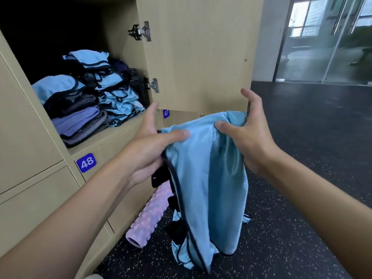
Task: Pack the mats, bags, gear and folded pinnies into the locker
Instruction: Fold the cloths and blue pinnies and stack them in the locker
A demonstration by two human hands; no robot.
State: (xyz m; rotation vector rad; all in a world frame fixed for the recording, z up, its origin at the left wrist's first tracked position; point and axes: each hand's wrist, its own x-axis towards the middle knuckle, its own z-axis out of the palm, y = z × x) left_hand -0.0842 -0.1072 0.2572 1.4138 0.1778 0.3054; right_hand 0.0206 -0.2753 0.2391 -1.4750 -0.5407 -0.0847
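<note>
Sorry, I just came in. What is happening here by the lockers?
A person stands at an open locker and holds a light blue pinny up by its top edge, the left hand and the right hand each pinching one side. The pinny hangs unfolded, not yet packed. Inside the locker are stacks of folded blue pinnies beside a pile of purple and grey folded pieces, probably mats. A pink foam roller lies on the floor against the lockers.
</note>
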